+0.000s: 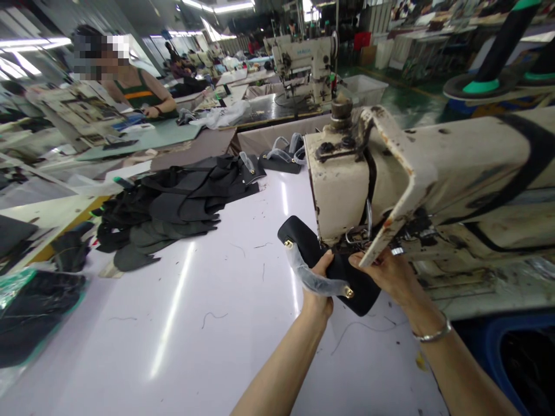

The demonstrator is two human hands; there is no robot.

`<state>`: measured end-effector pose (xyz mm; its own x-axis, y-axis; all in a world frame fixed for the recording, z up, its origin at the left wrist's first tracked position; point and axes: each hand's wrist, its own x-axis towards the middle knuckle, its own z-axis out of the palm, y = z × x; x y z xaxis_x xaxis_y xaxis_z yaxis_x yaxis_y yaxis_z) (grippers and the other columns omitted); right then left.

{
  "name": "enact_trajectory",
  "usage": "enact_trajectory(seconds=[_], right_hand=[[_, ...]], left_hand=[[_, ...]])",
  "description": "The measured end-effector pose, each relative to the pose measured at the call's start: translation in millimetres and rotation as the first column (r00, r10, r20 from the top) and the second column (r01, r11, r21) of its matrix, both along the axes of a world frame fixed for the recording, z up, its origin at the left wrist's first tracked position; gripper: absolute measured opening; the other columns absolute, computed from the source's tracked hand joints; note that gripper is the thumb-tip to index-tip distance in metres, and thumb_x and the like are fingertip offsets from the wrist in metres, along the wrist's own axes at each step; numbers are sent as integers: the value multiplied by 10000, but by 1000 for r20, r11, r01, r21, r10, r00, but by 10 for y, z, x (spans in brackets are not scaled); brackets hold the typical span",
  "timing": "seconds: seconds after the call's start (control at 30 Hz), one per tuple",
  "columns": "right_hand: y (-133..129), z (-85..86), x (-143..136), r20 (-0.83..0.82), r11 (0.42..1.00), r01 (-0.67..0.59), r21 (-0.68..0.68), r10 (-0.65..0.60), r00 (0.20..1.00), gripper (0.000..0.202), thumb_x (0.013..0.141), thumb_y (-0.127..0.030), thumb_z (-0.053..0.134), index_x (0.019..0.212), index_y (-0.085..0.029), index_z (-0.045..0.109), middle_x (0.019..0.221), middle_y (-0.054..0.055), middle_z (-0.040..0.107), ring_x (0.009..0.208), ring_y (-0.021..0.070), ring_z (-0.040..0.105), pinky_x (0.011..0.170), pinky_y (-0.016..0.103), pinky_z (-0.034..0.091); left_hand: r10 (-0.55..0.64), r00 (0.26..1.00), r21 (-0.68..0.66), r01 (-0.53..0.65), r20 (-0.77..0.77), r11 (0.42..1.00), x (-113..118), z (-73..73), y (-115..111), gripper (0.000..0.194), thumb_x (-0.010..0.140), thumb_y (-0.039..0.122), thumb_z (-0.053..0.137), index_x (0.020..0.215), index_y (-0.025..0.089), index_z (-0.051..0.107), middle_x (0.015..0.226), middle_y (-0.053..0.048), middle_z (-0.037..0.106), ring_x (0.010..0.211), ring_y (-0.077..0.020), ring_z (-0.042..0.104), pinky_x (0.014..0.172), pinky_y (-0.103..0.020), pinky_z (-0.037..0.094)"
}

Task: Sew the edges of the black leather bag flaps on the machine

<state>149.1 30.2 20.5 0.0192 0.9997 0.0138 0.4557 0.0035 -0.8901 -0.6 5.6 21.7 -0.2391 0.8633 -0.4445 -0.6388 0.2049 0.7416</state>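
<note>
A black flat piece (pixel 358 283) with gold fittings and a plastic-wrapped handle (pixel 318 282) lies tilted under the head of a beige sewing machine (pixel 340 190). My left hand (pixel 318 289) grips it near its middle, fingers under the handle and thumb on the black surface. At its right edge, beside the machine's bent metal bar (pixel 390 219), is my right hand (pixel 385 274), with its fingers curled together. Whatever those fingertips pinch is too small to make out.
Black cut pieces (pixel 182 196) are heaped on the white table (pixel 234 346). Similar pieces with wrapped handles (pixel 281 159) lie at its back edge. A blue bin (pixel 485 346) stands lower right, thread cones (pixel 498 58) upper right. Another person (pixel 139 92) sits at the back left.
</note>
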Motion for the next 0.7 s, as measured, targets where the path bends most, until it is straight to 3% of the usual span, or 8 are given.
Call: enact_trajectory(seconds=[0.17,0.37,0.53,0.7], right_hand=[[-22,17,-33,28,999,-40,-8,41,999,332,759,-420,746,510,-207,690,561,-4,643,549,171,572,521,272,377],[-60,-9,-71,-41,1000,5,-18,-5,999,167,733,-363,804,637,-228,796,578,-11,680,619,211,636,545,277,414],[-83,-56,-96,-59,1000,-15,-3,15,998,153,761,-355,796,676,-229,814,588,-13,682,644,217,646,573,280,431],[-89,-119,-142,-61,998,-69,1,69,996,184,808,-354,752,723,-206,820,665,8,705,701,217,643,602,282,432]], left_hand=[[-36,999,3,36,8,999,-52,0,33,241,676,295,840,845,152,744,953,-113,792,988,-345,768,938,-471,641],[-103,995,9,103,1,995,-147,17,85,284,666,272,861,902,138,777,1030,-141,804,982,-365,766,947,-490,639],[-144,990,-6,144,-1,990,-207,4,155,292,631,290,893,850,143,767,916,-146,804,983,-419,762,895,-534,651],[-166,986,33,166,2,986,-285,-15,258,384,587,217,896,938,127,769,909,-150,802,966,-415,771,842,-515,664]])
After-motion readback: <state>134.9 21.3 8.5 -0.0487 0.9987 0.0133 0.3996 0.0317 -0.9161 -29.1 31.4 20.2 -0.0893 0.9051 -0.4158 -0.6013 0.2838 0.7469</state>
